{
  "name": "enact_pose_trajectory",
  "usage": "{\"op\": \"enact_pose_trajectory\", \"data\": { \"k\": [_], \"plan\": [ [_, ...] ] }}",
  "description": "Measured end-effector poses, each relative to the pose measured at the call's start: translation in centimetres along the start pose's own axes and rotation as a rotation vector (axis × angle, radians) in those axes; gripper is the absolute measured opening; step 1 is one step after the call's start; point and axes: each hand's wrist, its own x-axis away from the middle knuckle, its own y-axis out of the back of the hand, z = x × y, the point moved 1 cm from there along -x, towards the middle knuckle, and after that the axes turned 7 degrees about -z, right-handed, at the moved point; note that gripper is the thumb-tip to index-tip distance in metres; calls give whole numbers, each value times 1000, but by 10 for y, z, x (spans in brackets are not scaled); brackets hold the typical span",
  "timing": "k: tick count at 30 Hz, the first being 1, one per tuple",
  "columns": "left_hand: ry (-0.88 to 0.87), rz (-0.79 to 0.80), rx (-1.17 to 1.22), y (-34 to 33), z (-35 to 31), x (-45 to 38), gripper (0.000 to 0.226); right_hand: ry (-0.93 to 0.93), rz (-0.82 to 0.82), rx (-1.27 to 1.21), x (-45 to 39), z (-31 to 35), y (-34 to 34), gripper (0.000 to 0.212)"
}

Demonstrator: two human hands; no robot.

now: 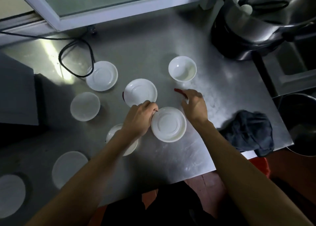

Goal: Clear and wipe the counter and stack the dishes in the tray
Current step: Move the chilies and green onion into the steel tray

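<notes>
Several white dishes lie on the steel counter (171, 43): a bowl (182, 68) at the back right, saucers at the back left (102, 75), in the middle (140, 92) and nearest me (168, 124). My left hand (140, 116) has its fingers curled between the middle and near saucers and pinches a small dark scrap (156, 111) at the near saucer's rim. My right hand (195, 104) pinches one end of a red strip, perhaps a chili (178, 90), lying on the counter. A dark cloth (251, 131) sits crumpled by the right edge.
An upturned white bowl (85, 106) and two plates (68, 167) (10, 195) lie to the left; another dish (118, 133) is half hidden under my left arm. A black cable (75, 58) loops at the back left. Steel pots (256, 20) stand at the back right. No tray is visible.
</notes>
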Motion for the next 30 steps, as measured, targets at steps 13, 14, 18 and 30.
{"op": "enact_pose_trajectory", "data": {
  "k": [13,14,18,30],
  "plan": [
    [100,55,-29,-17,3,-17,9,50,51,246,-28,-13,-31,19],
    [106,55,-21,-17,3,-17,9,45,64,261,-27,-14,-32,18],
    [105,34,-6,-15,1,-17,10,50,77,294,-24,-14,-30,14],
    [119,-29,-104,-21,-3,0,9,139,143,334,-11,-10,-24,22]
  ]
}}
